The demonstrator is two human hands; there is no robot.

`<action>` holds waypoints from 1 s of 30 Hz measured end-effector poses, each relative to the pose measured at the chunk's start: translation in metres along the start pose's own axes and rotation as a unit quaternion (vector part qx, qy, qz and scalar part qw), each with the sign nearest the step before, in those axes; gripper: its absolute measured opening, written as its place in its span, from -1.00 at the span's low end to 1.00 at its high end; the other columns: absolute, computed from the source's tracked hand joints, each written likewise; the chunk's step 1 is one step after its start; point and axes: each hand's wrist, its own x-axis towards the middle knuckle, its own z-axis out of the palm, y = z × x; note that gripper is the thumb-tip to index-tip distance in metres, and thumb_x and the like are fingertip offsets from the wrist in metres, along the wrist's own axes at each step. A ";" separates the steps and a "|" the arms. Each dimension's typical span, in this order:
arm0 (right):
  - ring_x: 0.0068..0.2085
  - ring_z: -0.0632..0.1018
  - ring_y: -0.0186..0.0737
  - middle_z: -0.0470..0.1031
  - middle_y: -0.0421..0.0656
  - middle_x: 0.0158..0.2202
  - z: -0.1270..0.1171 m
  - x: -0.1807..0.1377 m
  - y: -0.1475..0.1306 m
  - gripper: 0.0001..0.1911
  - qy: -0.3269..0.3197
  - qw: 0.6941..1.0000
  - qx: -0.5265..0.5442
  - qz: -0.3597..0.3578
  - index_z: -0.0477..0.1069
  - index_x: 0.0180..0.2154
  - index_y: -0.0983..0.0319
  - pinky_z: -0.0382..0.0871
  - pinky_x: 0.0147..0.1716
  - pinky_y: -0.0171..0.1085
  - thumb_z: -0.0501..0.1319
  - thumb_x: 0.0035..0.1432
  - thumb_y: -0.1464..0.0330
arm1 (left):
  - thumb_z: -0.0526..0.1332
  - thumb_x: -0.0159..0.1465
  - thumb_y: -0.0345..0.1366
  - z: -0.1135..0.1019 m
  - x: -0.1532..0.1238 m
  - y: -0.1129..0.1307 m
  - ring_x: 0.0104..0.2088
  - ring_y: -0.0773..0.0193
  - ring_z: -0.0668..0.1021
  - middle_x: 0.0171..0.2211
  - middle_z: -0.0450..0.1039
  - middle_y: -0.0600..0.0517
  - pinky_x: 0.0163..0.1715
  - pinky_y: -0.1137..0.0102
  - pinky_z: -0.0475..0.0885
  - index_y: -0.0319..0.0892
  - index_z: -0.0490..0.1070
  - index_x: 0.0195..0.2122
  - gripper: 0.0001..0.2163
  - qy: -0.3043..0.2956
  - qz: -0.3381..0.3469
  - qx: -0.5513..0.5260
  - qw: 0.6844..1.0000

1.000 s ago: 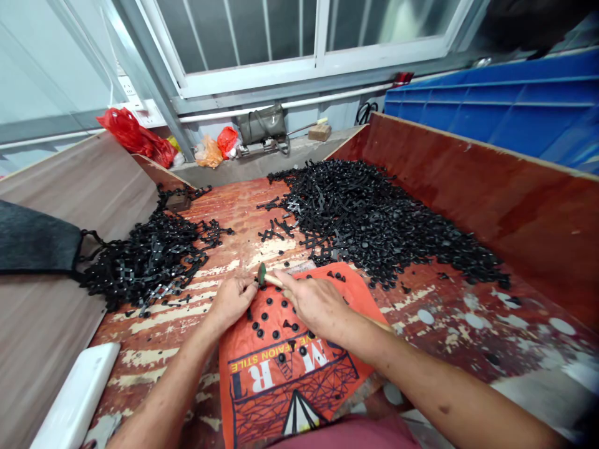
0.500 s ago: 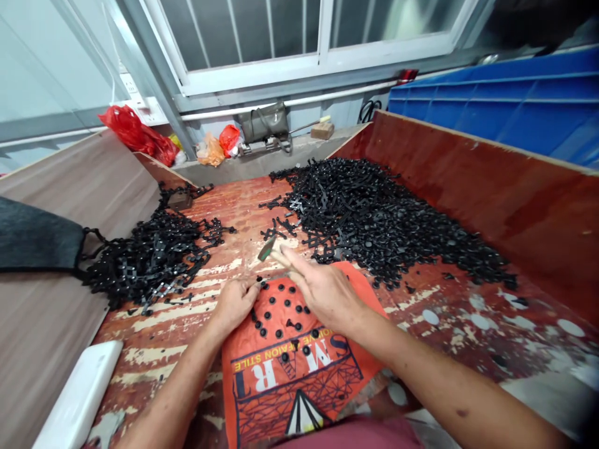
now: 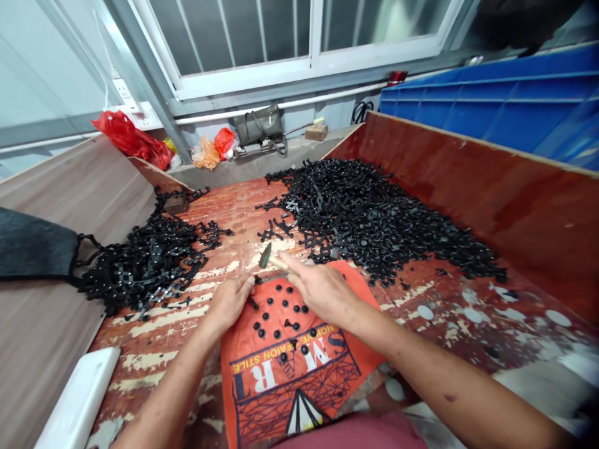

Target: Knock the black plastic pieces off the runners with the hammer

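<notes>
My right hand (image 3: 322,290) is wrapped round the pale handle of a small hammer (image 3: 265,255), whose dark, greenish head stands above the work surface, ahead of my left hand. My left hand (image 3: 230,302) pinches a small black part (image 3: 257,280) at the far edge of an orange printed cloth (image 3: 299,399); its fingers partly hide the part. Several small round black pieces (image 3: 285,304) lie scattered over the cloth between my hands. Another dark part (image 3: 253,303) lies just below my left fingertips.
A big heap of loose black parts (image 3: 355,206) lies at the right, against a red-brown board (image 3: 468,181). Joined black pieces (image 3: 145,262) are piled at the left. A white slab-like object (image 3: 77,399) rests near left; a blue crate (image 3: 505,112) stands beyond the right board.
The hammer head has tilted more upright and shifted slightly left. My left hand stays at the cloth's far edge, gripping the small part. The whole view has shifted a little.
</notes>
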 end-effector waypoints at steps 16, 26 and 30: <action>-0.05 0.61 -0.14 0.50 -0.20 0.13 -0.001 -0.057 0.027 -0.51 -0.009 0.991 0.129 0.023 0.14 0.32 -0.12 0.48 -0.10 -0.16 -0.03 0.42 0.31 | 0.34 0.04 -0.04 0.001 -0.022 0.022 -0.67 0.49 0.07 -0.63 0.11 0.27 -0.65 0.47 -0.06 -0.14 0.27 -0.33 -0.65 -0.083 -0.168 -0.281 0.941; -0.23 0.63 -0.19 0.63 -0.18 -0.10 0.001 -0.060 0.022 -0.53 -0.048 0.993 0.094 0.043 0.19 0.30 -0.10 0.40 -0.28 -0.29 0.00 0.42 0.29 | 0.25 0.01 -0.22 0.016 -0.021 0.018 -0.48 0.34 0.36 -0.52 0.30 0.16 -0.45 0.44 0.23 -0.15 0.29 -0.43 -0.82 -0.060 -0.095 -0.268 0.957; -0.24 0.63 -0.19 0.63 -0.17 -0.11 0.003 -0.060 0.020 -0.53 -0.059 0.992 0.100 0.044 0.19 0.30 -0.09 0.40 -0.28 -0.27 -0.01 0.42 0.29 | 0.24 0.03 -0.24 0.022 -0.017 0.009 -0.44 0.30 0.39 -0.49 0.33 0.14 -0.39 0.41 0.27 -0.15 0.30 -0.43 -0.85 -0.043 -0.064 -0.215 0.974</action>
